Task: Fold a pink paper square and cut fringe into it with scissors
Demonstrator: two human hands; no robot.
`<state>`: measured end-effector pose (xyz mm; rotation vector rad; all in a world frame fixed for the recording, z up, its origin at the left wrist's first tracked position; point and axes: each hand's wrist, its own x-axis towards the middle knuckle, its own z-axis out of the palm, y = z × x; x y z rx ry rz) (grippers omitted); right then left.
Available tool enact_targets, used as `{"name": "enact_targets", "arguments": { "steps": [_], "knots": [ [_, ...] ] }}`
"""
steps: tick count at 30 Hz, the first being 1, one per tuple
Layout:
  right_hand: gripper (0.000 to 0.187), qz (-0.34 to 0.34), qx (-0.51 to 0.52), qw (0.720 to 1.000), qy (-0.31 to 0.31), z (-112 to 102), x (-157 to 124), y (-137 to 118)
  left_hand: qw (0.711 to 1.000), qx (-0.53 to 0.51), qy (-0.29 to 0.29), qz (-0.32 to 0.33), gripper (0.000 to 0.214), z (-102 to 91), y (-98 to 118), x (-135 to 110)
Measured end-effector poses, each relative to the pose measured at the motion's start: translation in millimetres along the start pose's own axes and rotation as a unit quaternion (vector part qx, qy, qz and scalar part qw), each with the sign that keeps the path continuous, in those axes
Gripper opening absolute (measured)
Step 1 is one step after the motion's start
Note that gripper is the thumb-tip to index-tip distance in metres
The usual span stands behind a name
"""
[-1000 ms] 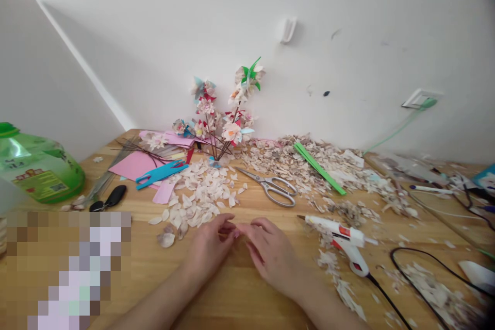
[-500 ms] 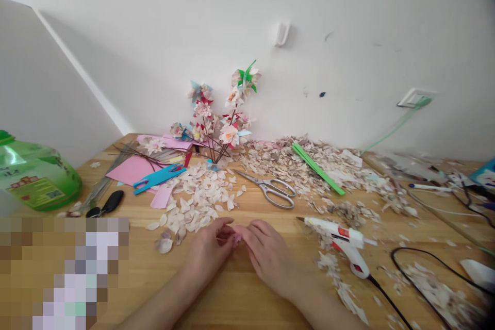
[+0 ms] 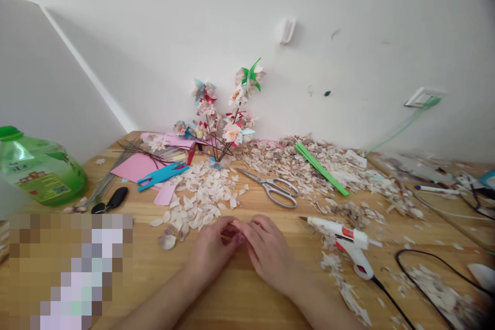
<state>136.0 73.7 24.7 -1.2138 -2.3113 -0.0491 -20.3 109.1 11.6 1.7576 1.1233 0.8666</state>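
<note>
My left hand (image 3: 214,245) and my right hand (image 3: 268,250) meet over the wooden table, fingertips together. Between them shows a small pinkish-purple piece (image 3: 240,238), mostly covered by the fingers; its kind is not clear. Both hands are closed around it in a pinch. Just beyond the left hand spreads a pile of pale petals (image 3: 201,193). A pair of silver scissors (image 3: 276,188) lies past the right hand, its blades pointing left. To the right a white glue gun (image 3: 344,240) rests on its side, nozzle toward the hands.
Handmade flowers on twigs (image 3: 222,124) stand at the back. Pink paper (image 3: 133,167), a blue strip (image 3: 160,175) and green strips (image 3: 320,169) lie around. A green bottle (image 3: 46,170) stands left. Dried petals (image 3: 270,157) cover the back; a black cord (image 3: 410,252) loops at right.
The whole view has shifted slightly, so the table things appear a little further right. Both hands stay together, with fingers barely moved around the small piece.
</note>
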Motion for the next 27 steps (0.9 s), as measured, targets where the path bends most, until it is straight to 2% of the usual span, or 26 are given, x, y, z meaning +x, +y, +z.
{"name": "enact_targets", "arguments": {
  "steps": [3, 12, 16, 18, 21, 23, 25, 27],
  "knots": [
    [0.050, 0.013, 0.003, 1.000, -0.022, 0, 0, 1, 1.000, -0.003, -0.003, 0.007, 0.021, -0.1, 0, 0],
    [0.048, 0.041, 0.007, 0.999, -0.022, 5, -1, 6, 1.000, 0.006, -0.003, 0.028, 0.023, -1.2, 2, 0],
    [0.048, 0.040, 0.011, 0.999, 0.004, 8, -2, 6, 0.999, 0.026, 0.007, 0.043, 0.026, -3.8, 11, -4],
    [0.048, 0.038, 0.018, 0.999, 0.028, 9, -4, 5, 0.996, 0.051, 0.034, 0.062, 0.033, -8.5, 20, -13],
    [0.046, 0.033, 0.023, 0.998, 0.053, 9, -6, 4, 0.976, 0.140, 0.106, 0.131, 0.043, -27.1, 32, -40],
    [0.048, 0.036, 0.025, 0.997, 0.066, 8, -8, 3, 0.953, 0.198, 0.156, 0.167, 0.048, -49.3, 31, -68],
    [0.050, 0.050, 0.025, 0.995, 0.078, 6, -10, 2, 0.934, 0.250, 0.200, 0.159, 0.045, -77.4, 18, -100],
    [0.052, 0.069, 0.027, 0.994, 0.083, 6, -11, 2, 0.915, 0.298, 0.245, 0.121, 0.045, -106.5, -5, -132]
  ]
}}
